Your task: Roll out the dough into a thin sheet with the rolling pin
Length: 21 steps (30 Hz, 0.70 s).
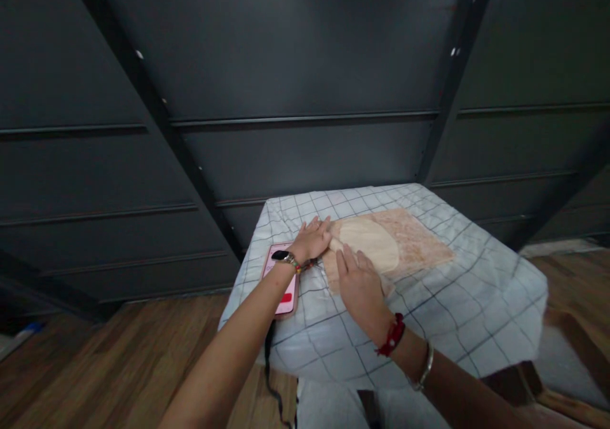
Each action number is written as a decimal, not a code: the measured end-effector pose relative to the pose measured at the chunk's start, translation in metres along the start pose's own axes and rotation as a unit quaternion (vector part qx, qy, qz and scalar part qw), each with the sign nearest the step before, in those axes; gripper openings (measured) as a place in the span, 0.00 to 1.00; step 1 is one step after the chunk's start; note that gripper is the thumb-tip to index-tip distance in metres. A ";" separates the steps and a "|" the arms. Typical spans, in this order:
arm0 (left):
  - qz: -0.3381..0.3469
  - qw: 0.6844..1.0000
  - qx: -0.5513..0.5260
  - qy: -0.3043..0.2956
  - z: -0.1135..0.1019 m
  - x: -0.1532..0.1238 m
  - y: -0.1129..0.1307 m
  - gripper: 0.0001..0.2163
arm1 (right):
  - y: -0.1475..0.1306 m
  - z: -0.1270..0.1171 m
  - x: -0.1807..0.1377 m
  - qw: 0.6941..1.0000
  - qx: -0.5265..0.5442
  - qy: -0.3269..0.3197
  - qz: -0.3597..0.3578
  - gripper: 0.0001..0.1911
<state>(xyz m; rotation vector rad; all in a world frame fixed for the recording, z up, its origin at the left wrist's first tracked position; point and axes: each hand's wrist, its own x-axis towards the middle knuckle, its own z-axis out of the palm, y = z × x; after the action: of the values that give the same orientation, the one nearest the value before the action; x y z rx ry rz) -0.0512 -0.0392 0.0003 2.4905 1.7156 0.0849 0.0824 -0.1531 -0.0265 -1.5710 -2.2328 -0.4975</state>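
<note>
Head view is showing the left hand (pixel 312 239) and right hand (pixel 361 284) pressing flat, fingers extended and gripping nothing, on a pale round dough sheet (pixel 369 243) lying on a board (pixel 419 241), apparently already flattened thin, beside a phone (pixel 281 283).

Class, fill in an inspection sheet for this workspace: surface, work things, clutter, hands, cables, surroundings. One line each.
Surface: small table under a white checked cloth, edges hanging down.
Work things: pale round fabric piece lying on a peach cloth.
Clutter: pink phone at the table's left edge, partly under the left wrist.
Hands: left hand flat at the round piece's left edge; right hand flat on its near edge; both open, wristbands on both wrists.
Cables: black cable hanging below the phone.
Surroundings: dark panelled wall behind, wooden floor.
</note>
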 end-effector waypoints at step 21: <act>0.017 0.997 0.004 0.075 -0.007 -0.008 -0.001 0.25 | 0.068 -0.033 0.014 0.960 0.263 -0.012 -0.094 0.24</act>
<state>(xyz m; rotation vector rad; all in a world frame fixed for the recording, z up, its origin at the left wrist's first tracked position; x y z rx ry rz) -0.0559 -0.0453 0.0075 2.5780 1.7309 0.2748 0.1458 -0.1361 0.0138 -1.1019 -2.2909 0.0753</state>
